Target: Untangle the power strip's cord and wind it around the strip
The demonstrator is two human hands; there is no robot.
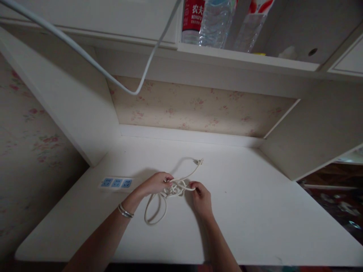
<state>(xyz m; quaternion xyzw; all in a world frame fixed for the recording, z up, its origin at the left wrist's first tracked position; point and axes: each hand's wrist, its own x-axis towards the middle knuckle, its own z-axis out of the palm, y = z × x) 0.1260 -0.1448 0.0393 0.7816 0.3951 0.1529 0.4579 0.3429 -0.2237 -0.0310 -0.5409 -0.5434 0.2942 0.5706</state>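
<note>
- Cabinetry [85,22] frames a dim nook with flowered wallpaper [184,107]; bottles [217,26] stand on its shelf [246,57], presumably out of the way.
- White desk [255,211] bears the tangled cord [176,189] near its middle, perhaps for easy reach.
- Socket panel [117,183] sits to the left.
- Left hand [157,183] grasps the cord, seemingly to steady it.
- Right hand [202,199] pinches one strand, likely to hold it off the rest.
- Cord end [200,161], apparently a plug, lies beyond.

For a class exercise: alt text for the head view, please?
Left hand and right hand hold a tangled cream cord at a white desk. A three-socket power strip lies at left; plastic bottles stand on a shelf above.
</note>
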